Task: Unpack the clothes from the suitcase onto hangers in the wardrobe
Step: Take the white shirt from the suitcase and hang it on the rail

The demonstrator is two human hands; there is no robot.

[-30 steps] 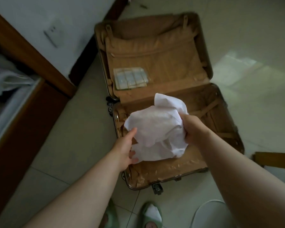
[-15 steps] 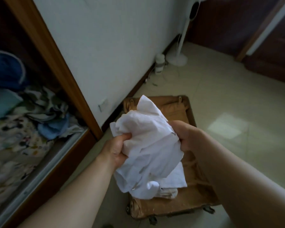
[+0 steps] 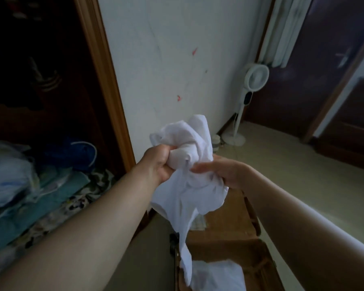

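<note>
A crumpled white garment [image 3: 187, 164] is held up in front of me, one long end trailing down toward the open brown suitcase [image 3: 225, 227] on the floor. My left hand [image 3: 158, 162] grips the bunched cloth from the left. My right hand [image 3: 223, 173] pinches it from the right. More white cloth [image 3: 216, 276] lies in the suitcase's near half. The dark open wardrobe [image 3: 40, 91] is at the left; no hanger shows clearly in its shadow.
Folded bedding and a plastic bag [image 3: 11, 175] are stacked on the wardrobe's lower shelf. The wardrobe's wooden frame [image 3: 105, 80] stands beside a white wall. A white standing fan [image 3: 248, 101] is in the far corner, near dark wooden doors [image 3: 324, 70]. Pale tiled floor [image 3: 303, 175] spreads to the right.
The view has tilted up from the suitcase toward the wall and wardrobe. Both hands have lifted the white garment higher, and it now hangs down unfolded into the suitcase.
</note>
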